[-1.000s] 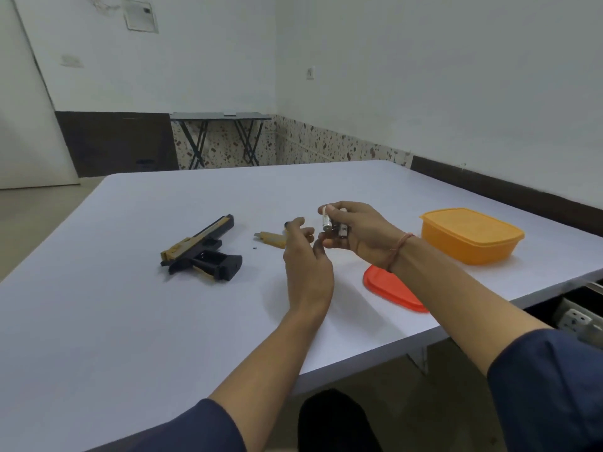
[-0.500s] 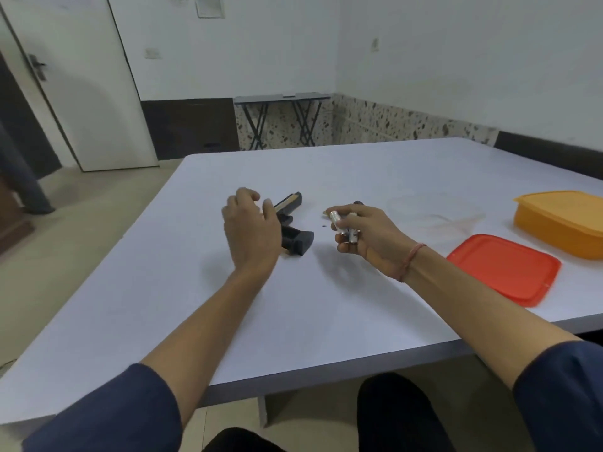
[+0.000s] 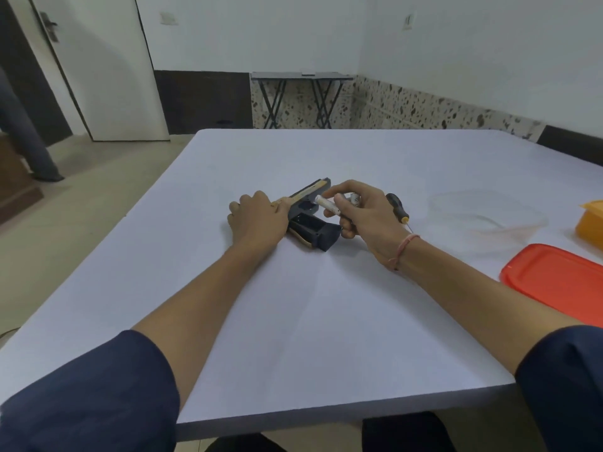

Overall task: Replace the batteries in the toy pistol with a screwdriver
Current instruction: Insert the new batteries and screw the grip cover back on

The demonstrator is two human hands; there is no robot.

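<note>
Left hand (image 3: 257, 220) pins the black-and-tan plastic toy pistol (image 3: 310, 220) flat on the white table (image 3: 293, 321) — right hand (image 3: 365, 213), fingers closed around white cylindrical batteries (image 3: 328, 205), should match polarity, then seat each into the open grip compartment.

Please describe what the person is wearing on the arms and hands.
Both arms have dark navy sleeves, left sleeve and right sleeve, pushed up so the forearms are bare. The right wrist carries a thin pinkish thread band. Both hands are without gloves.
</note>
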